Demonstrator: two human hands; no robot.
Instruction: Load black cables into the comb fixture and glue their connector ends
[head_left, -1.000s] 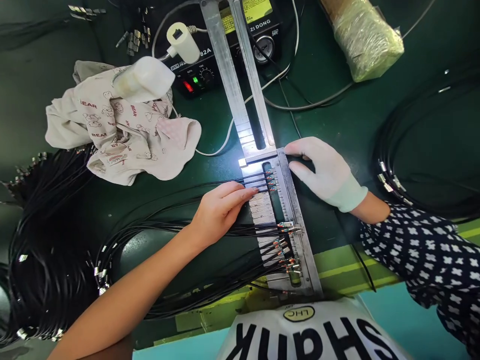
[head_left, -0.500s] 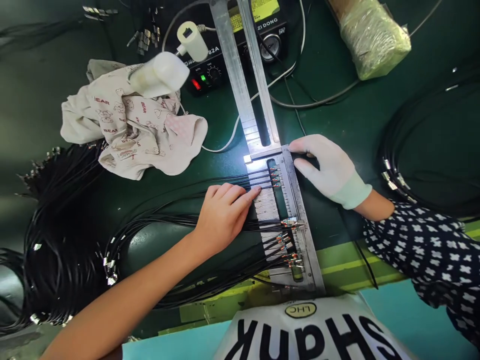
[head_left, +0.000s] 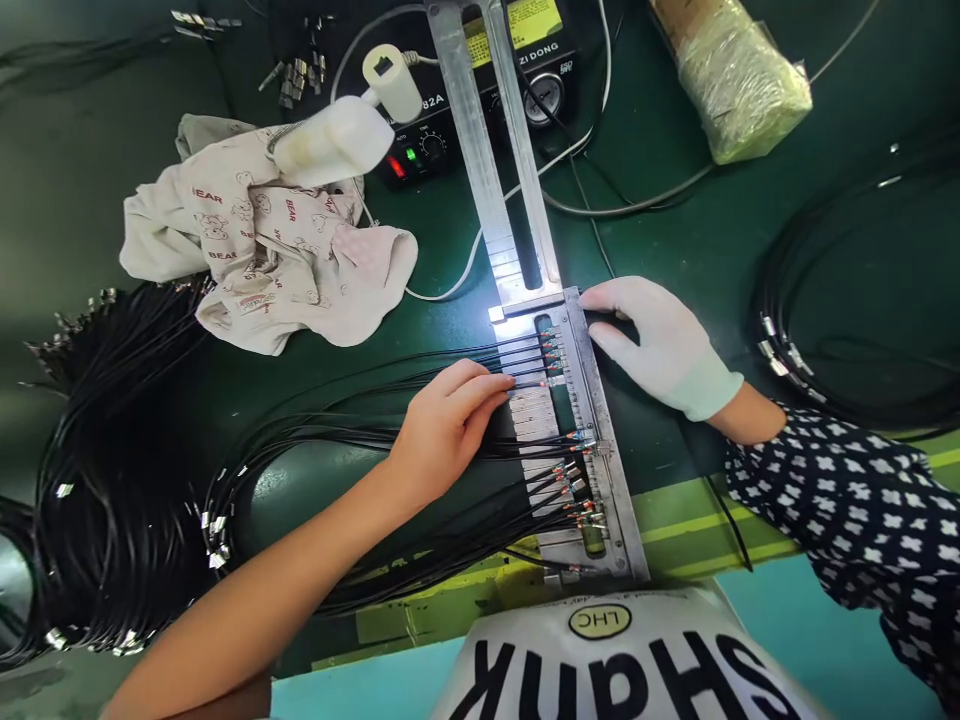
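Note:
My bare left hand (head_left: 450, 425) is over the left edge of a slotted metal fixture (head_left: 616, 530), its thumb and forefinger pinching a thin black cable (head_left: 529, 384). That cable's small metal-tipped connector (head_left: 555, 381) lies across the fixture's slot, just below several similar connectors (head_left: 553, 350) in a row. Farther down the fixture, more black cables end in a cluster of metal connectors (head_left: 574, 485). At the fixture's upper right corner rests my right hand (head_left: 652, 340) in a white glove, thumb and forefinger apart, tips against the metal edge. Its other fingers are partly hidden.
A black control box (head_left: 431, 140) with lit lamps stands behind the long metal arm (head_left: 476, 140). Left are a printed cloth (head_left: 292, 260), a white bottle-like object (head_left: 337, 140) and bundled black cables (head_left: 112, 480). Coiled cable (head_left: 772, 290) and a plastic-wrapped block (head_left: 742, 95) lie right.
My left fingers have closed into a pinch on a cable, and its connector now shows in the slot below the upper row. My right hand stays nearly where it was.

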